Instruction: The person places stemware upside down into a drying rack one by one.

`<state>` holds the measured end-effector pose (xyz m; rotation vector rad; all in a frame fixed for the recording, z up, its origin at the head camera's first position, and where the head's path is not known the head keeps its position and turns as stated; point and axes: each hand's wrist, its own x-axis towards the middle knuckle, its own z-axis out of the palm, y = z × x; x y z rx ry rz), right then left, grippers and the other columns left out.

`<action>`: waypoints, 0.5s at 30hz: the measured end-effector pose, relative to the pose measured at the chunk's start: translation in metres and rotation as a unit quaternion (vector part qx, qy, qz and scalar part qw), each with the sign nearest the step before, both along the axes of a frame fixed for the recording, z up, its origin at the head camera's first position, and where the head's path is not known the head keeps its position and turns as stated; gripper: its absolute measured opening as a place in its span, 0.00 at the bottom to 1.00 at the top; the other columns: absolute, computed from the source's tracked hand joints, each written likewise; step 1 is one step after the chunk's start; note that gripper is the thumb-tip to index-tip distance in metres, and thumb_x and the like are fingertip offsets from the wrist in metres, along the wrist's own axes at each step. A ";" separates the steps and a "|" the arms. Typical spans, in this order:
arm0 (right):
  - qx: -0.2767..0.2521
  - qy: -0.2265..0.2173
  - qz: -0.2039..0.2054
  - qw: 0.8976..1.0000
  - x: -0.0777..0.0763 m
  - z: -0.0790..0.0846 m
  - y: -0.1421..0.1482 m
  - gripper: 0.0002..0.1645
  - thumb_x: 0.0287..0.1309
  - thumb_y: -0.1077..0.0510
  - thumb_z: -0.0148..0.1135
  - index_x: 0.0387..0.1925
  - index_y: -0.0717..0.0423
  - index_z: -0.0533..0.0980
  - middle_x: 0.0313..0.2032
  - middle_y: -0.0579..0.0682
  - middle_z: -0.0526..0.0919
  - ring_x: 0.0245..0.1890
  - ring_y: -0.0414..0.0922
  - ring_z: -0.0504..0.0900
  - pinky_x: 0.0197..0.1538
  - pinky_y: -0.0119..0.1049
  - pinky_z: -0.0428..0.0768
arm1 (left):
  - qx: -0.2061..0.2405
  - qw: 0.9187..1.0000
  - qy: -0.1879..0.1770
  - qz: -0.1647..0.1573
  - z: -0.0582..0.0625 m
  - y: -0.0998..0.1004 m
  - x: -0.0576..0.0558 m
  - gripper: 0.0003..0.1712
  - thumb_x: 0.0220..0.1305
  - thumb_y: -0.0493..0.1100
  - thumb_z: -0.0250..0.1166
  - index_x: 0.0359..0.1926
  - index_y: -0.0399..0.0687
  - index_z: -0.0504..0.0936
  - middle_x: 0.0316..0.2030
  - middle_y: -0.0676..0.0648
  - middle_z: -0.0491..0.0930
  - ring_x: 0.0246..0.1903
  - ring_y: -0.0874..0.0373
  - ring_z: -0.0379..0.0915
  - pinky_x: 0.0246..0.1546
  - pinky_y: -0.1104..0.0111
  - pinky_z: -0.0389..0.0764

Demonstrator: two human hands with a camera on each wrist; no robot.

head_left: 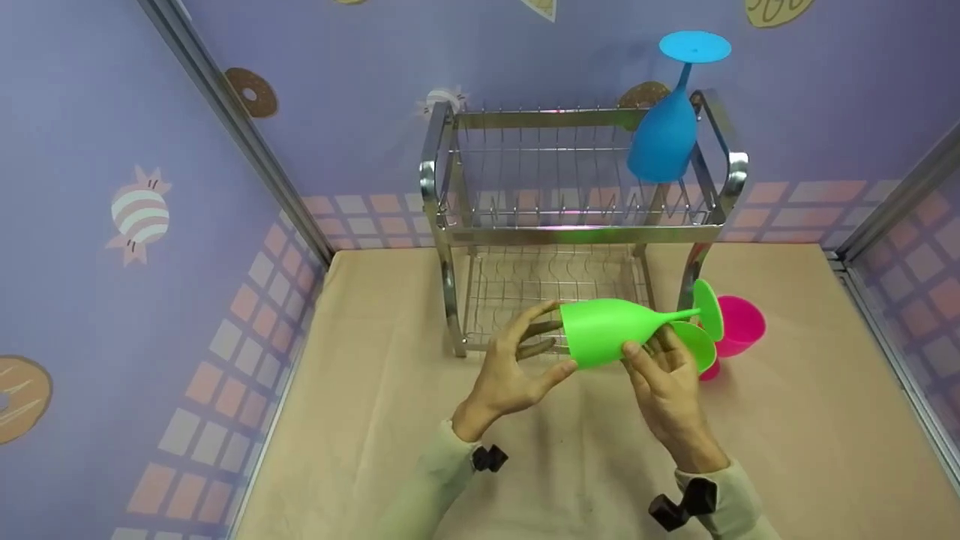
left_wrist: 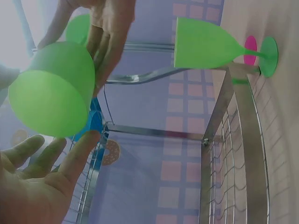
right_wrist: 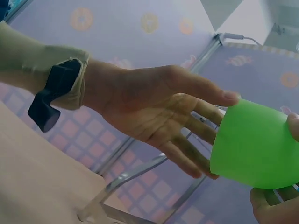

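A bright green plastic goblet (head_left: 604, 330) lies on its side in the air, its mouth toward the left and its foot toward the right. My right hand (head_left: 664, 382) grips the bowl near the stem, with the thumb on the near side. At the mouth, my left hand (head_left: 506, 379) has its fingers spread and fairly straight. In the right wrist view, the left thumb touches the rim of the goblet (right_wrist: 257, 144) and the fingertips lie along its edge. Behind the right hand stands a second green goblet (left_wrist: 205, 44), partly hidden in the head view.
A two-tier metal dish rack (head_left: 581, 236) stands at the back on the beige cloth (head_left: 360, 420). On its upper tier, a blue goblet (head_left: 664, 139) leans upside down at the right. A pink goblet (head_left: 739, 322) is right of the rack. Patterned walls (head_left: 217, 225) enclose the table.
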<state>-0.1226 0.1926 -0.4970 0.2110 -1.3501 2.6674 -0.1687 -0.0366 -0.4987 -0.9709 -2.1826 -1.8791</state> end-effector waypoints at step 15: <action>0.211 0.160 -0.020 0.964 -0.031 0.107 0.030 0.36 0.65 0.80 0.61 0.74 0.66 0.70 0.65 0.60 0.81 0.64 0.52 0.83 0.69 0.38 0.82 | -0.056 0.991 0.032 0.115 -0.015 -0.065 -0.025 0.41 0.66 0.44 0.77 0.74 0.37 0.71 0.69 0.32 0.76 0.63 0.33 0.80 0.61 0.49 0.86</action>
